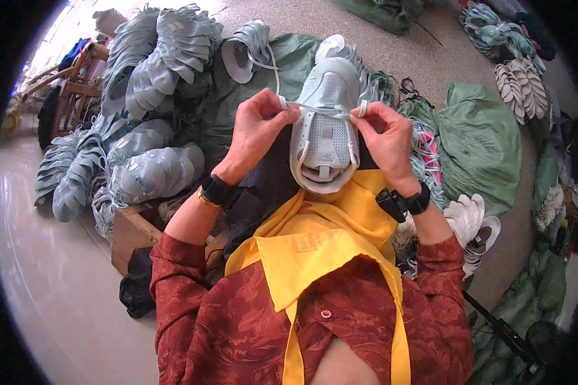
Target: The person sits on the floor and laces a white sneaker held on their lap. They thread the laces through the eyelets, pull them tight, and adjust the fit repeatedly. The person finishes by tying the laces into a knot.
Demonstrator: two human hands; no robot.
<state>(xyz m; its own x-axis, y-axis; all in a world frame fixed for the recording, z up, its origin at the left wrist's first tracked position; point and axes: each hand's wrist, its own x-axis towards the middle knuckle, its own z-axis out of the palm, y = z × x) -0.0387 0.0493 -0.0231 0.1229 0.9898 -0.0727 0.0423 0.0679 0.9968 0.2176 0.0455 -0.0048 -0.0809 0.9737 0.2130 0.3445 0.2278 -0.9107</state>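
Two hands pinch a pale lace across a light grey shoe upper, centre of my view.

I see the left hand (258,131) closed on one end of the lace (316,109) and the right hand (385,138) closed on the other, the lace drawn taut between them over the shoe upper (324,125), which rests upright on a dark cloth over the lap, just beyond a yellow apron (315,247). Both wrists wear dark bands. To the far left lie stacks of matching pale uppers (151,64) beside a wooden chair (74,83). To the right sits a green sack (478,138), with white insoles (475,221) near it on the floor.
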